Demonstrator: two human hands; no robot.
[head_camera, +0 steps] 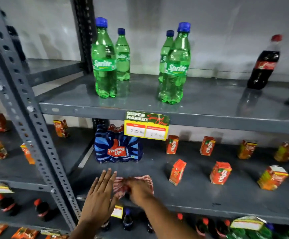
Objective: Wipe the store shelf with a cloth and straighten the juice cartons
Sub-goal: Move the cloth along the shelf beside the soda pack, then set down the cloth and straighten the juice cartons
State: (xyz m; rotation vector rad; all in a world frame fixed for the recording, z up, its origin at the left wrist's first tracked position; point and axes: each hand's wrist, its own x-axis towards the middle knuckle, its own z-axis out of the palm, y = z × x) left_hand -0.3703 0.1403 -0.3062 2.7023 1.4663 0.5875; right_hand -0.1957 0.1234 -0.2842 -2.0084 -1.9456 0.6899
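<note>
A red-and-white patterned cloth (141, 180) lies on the grey middle shelf (200, 199) near its front left. My right hand (138, 189) presses down on the cloth and grips it. My left hand (99, 195) hovers just left of the cloth, flat, fingers apart, holding nothing. Several orange juice cartons stand in two loose rows on the same shelf: one (177, 171) is turned askew nearest the cloth, another (220, 172) stands to its right, a third (172, 144) at the back. The blurred cartons further right are tilted.
A blue Thums Up multipack (117, 149) stands behind the cloth at the shelf's left end. A price tag (147, 125) hangs from the upper shelf, which carries green Sprite bottles (104, 66) and a cola bottle (264, 66). A perforated steel upright (36, 138) runs down the left. Bottles fill the shelf below.
</note>
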